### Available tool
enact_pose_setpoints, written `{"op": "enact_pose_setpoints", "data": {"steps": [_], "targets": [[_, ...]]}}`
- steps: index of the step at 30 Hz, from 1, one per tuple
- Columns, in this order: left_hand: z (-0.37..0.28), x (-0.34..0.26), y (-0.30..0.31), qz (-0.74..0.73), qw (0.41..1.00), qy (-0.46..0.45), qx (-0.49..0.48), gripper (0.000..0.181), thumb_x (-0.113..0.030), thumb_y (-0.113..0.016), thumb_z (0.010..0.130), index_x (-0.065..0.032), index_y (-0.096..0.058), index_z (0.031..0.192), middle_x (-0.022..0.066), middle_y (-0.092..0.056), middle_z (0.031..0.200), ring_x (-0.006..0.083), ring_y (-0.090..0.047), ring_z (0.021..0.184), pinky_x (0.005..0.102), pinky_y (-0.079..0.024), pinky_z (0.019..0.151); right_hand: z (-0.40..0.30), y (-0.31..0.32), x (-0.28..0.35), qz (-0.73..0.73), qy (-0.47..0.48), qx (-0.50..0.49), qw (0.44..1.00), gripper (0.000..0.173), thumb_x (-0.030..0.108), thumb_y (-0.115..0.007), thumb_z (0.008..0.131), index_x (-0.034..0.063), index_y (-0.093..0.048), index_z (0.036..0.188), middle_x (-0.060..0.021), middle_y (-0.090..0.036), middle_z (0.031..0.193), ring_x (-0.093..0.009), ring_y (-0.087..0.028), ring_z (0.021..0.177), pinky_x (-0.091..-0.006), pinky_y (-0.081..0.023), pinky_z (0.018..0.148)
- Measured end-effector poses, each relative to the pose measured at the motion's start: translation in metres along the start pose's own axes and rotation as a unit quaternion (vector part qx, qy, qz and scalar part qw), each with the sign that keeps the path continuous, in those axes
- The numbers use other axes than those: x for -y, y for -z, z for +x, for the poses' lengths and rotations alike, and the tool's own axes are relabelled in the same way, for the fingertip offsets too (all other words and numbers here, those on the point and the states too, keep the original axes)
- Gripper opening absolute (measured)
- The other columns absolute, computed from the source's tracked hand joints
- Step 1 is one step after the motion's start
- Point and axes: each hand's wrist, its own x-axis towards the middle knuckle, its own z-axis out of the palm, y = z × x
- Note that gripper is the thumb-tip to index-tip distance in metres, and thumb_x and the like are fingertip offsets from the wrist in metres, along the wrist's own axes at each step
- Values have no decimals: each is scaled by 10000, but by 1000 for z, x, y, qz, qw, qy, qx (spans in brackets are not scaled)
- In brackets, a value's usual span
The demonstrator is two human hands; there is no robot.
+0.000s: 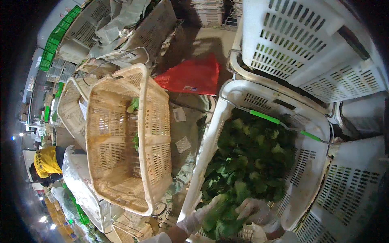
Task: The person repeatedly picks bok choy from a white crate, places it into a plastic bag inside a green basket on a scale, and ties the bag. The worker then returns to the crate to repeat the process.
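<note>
Dark leafy greens (243,152) fill much of a white slotted plastic crate (203,152). At its near end, my left hand (200,212), in a whitish glove, grips a loose bunch of greens (220,212) from the left side. My right hand (256,211), gloved alike, closes on the right side of that bunch, its fingers curled against the leaves. Blur and foliage hide some of the fingertips. The crate's wire handle (290,127) with green grip sleeves lies across its far part.
A dirt-stained crate (106,164) with a few leaf scraps stands left. A red mesh bag (191,76) lies on the floor beyond. Stacked white crates (285,39) rise at the far right, with another crate (346,188) alongside. A person in a yellow shirt (47,162) is farther left.
</note>
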Motion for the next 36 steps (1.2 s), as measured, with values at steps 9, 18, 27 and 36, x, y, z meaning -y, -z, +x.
{"op": "enact_pose_setpoints", "data": {"steps": [9,18,27,36], "targets": [[4,1,10,264,933,-229,-89,849,-269,-868,577,-60,-452,1288,88,-520,1244,201,-507,1129,349,-389,980,103,134,-25,-351,-10,-463,814,318,242,-629,859,-30,-616,1022,-75,-650,967,-149,-599,832,-289,-472,724],[-19,-10,22,197,922,-314,-113,878,-223,-893,539,-92,-437,1278,102,-495,1275,232,-446,1205,353,-339,1022,216,159,-44,-579,-309,-468,592,841,491,-750,650,33,-457,1291,-190,-500,1278,-319,-509,1144,-423,-447,920],[-58,-17,28,211,912,-321,-145,1062,-234,-907,516,-78,-320,1387,115,-492,1281,200,-461,1190,360,-317,1043,121,108,-38,-504,-90,-446,734,938,210,-884,496,96,-443,1316,-132,-531,1234,-309,-490,1145,-417,-393,979],[-124,-9,34,375,858,-347,-57,957,-409,-847,480,-102,-452,1295,145,-556,1139,341,-535,1057,446,-401,889,31,-114,22,-36,13,-258,966,893,199,-852,582,94,-404,1347,-66,-566,1175,-226,-549,1060,-382,-475,916]]}}
